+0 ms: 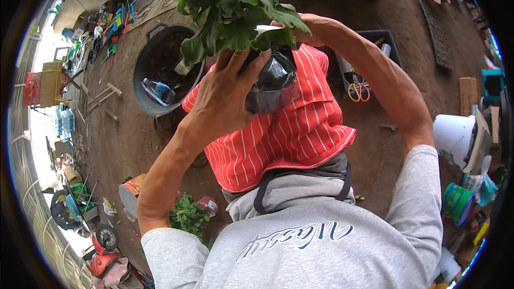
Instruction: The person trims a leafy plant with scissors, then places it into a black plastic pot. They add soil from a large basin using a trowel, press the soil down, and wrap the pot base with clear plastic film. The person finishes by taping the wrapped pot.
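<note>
A leafy green potted plant (245,12) is held up before me, above my lap. Its base is a dark pot (275,82) covered in shiny black plastic film. My left hand (225,92) grips the near left side of this pot, fingers spread over the film. At the pot's far right rim, my right hand (311,30) bends in among the lower leaves. Foliage hides most of its fingers, so its grip is unclear. A small white piece (268,29) shows beside those fingers. Beneath the pot lies a red striped apron (277,140) over my lap.
To the left stands a large black tub (140,88) with soil and a plastic bottle (162,90). A dark crate (395,54) with scissors (358,92) sits right. A white bucket (453,136) is farther right. Another leafy plant (188,216) grows by my left elbow.
</note>
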A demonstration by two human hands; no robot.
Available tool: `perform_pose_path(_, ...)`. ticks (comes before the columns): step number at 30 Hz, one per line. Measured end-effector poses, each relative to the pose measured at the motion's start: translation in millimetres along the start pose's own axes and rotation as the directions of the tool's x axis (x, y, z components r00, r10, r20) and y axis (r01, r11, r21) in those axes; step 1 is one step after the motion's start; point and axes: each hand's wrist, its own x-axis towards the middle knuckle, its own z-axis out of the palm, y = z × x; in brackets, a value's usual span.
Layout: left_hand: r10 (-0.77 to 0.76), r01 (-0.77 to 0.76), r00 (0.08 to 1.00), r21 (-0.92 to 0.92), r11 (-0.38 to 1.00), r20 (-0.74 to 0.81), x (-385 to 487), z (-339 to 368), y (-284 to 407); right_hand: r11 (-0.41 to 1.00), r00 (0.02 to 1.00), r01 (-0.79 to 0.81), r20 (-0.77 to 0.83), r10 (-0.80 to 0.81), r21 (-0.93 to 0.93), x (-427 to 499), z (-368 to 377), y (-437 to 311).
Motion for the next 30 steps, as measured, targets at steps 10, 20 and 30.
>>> perform_pose_path(10, 0.027, -0.027, 0.999, -0.003, 1.000, -0.024, 1, 3, -3, 0.831, 0.863, 0.477, -0.027, -0.504, -0.286, 8, -15, -4)
perform_pose_path(20, 0.078, -0.080, 0.995, -0.028, 0.996, -0.058, 1, 3, -14, 0.820, 0.847, 0.502, -0.037, -0.531, -0.274, 14, -11, -27)
perform_pose_path(30, 0.066, -0.067, 0.996, -0.015, 0.998, -0.062, -7, 6, -12, 0.888, 0.909, 0.410, 0.011, -0.417, -0.208, 14, -1, -23)
